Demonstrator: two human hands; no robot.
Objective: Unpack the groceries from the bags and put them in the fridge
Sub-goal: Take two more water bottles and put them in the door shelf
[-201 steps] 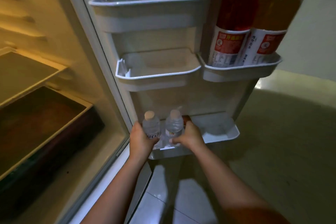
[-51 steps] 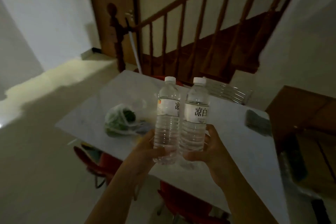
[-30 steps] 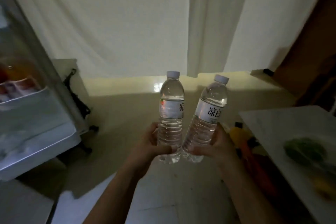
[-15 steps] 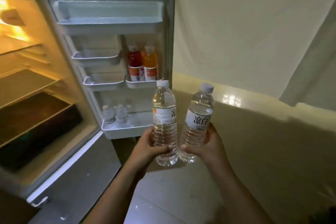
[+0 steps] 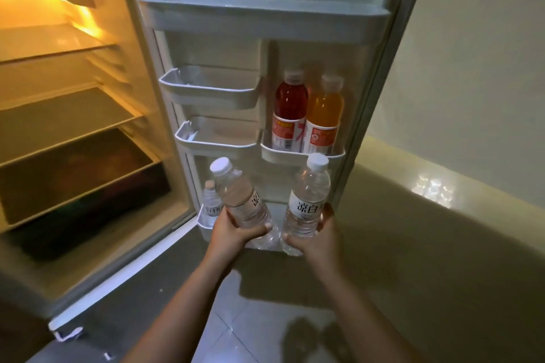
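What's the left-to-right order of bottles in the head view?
Small water bottle in the bottom door bin → tilted water bottle in left hand → red drink bottle → water bottle in right hand → orange drink bottle.

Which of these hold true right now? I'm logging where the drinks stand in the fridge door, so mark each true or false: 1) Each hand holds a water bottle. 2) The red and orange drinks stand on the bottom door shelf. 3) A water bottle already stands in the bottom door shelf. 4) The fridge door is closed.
1) True: the left hand grips one water bottle, the right hand another.
2) False: the red drink and orange drink stand in the small right-hand shelf above it.
3) True: one bottle shows behind the left hand's bottle.
4) False: the fridge door is wide open.
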